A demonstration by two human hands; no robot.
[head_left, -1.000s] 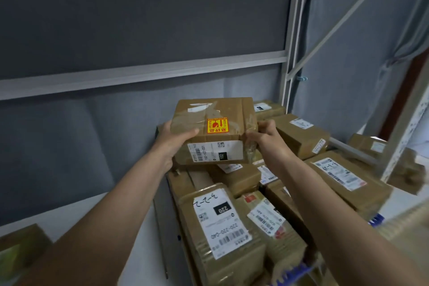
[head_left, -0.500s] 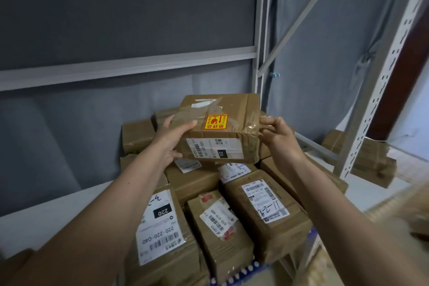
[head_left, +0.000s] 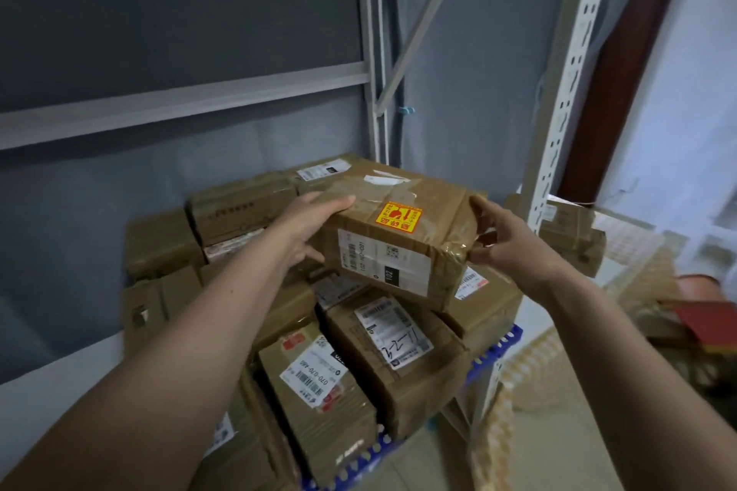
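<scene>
Head view: the box (head_left: pixel 399 247) is over the far right of the pile (head_left: pixel 383 363), a hand at each end, which holds it level. The left hand (head_left: pixel 315 227) clamps the left end, thumb on top, fingers beneath. The right hand (head_left: pixel 506 239) pinches the right end between forefinger and thumb. The orange sticker (head_left: pixel 397 217) faces up, likely a fragile warning

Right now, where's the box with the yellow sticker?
The box is centre of the head view, between the left hand and right hand, over the parcel pile.
</scene>
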